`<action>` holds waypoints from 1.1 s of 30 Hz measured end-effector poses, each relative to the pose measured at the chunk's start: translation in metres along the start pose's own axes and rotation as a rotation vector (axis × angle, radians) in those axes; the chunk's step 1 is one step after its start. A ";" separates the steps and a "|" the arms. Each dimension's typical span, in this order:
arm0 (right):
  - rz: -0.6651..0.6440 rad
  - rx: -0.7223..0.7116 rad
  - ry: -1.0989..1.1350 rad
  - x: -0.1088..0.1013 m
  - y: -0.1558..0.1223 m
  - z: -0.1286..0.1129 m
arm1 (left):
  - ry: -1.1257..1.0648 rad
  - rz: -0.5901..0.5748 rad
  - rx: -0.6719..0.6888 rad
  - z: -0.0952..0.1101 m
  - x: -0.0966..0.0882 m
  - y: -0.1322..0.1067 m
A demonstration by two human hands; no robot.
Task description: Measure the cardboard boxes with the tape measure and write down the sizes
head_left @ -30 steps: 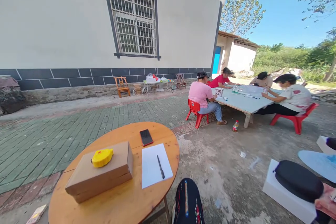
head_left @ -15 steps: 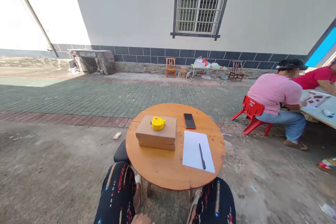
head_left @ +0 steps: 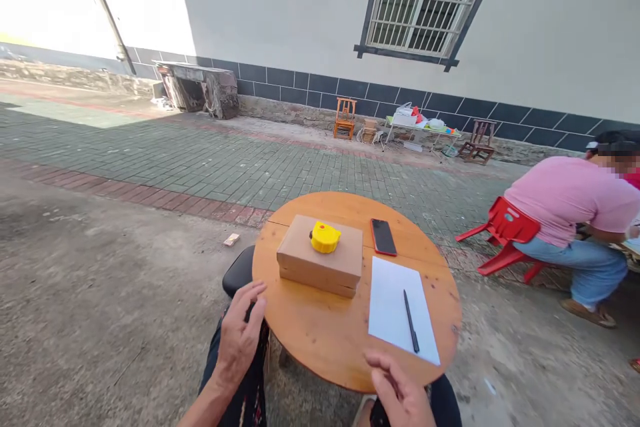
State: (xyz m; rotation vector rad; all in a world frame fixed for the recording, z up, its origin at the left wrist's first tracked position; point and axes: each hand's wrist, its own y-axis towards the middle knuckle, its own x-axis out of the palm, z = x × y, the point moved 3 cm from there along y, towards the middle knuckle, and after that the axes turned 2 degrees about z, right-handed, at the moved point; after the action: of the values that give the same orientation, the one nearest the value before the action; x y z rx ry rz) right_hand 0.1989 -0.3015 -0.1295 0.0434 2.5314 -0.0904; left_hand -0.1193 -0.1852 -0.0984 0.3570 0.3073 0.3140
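My left hand [head_left: 243,330] is raised at the left edge of the round wooden table [head_left: 320,340], fingers apart and holding nothing. Over the table's near edge, below the paper, is my right hand [head_left: 397,387], empty, with thumb and fingers apart. A brown cardboard box [head_left: 317,270], or a stack of flat ones, rests on the left half of the table. On top of it sits a yellow tape measure [head_left: 325,238]. To the right lies a white sheet of paper [head_left: 393,297] with a black pen [head_left: 411,321] across it. A phone with a red edge [head_left: 383,237] lies behind the paper.
A black seat [head_left: 239,273] stands against the table's left side. At right, a person in a pink shirt [head_left: 570,197] sits on a red plastic chair [head_left: 515,230]. By the far wall are a wooden chair [head_left: 345,119] and a folding table with goods [head_left: 425,124].
Both my hands have come up into view, the left beside the table and the right over its near edge. The view has tilted and shifted left. The objects on the table have stayed put.
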 end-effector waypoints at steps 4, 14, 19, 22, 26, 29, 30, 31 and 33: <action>0.424 0.034 0.262 -0.018 0.076 -0.036 | -0.153 -0.001 -0.251 -0.009 0.044 0.049; 0.444 0.044 0.437 -0.012 0.099 -0.074 | -0.196 -0.007 -0.373 -0.015 0.077 0.011; 0.443 0.070 0.379 -0.015 0.094 -0.066 | -0.217 -0.073 -0.295 -0.013 0.073 0.004; 0.553 0.038 0.254 -0.026 0.098 -0.074 | -0.181 -0.044 -0.277 -0.014 0.074 0.003; 0.538 -0.154 0.033 -0.037 0.122 -0.105 | -0.161 -0.008 -0.243 -0.015 0.077 0.002; 0.532 -0.306 -0.188 -0.039 0.144 -0.134 | -0.159 0.005 -0.235 -0.016 0.078 0.002; 0.538 -0.335 -0.252 -0.038 0.151 -0.143 | -0.159 0.007 -0.232 -0.016 0.079 0.002; 0.533 -0.352 -0.301 -0.036 0.156 -0.151 | -0.159 0.008 -0.228 -0.017 0.079 0.002; 0.480 -0.353 -0.354 -0.030 0.165 -0.163 | -0.161 0.008 -0.218 -0.017 0.080 0.003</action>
State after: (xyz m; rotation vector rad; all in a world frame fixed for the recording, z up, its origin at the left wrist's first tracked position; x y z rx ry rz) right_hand 0.1390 -0.1253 0.0123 0.4483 2.0868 0.4944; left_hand -0.0531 -0.1495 -0.1314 0.1680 0.1119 0.3217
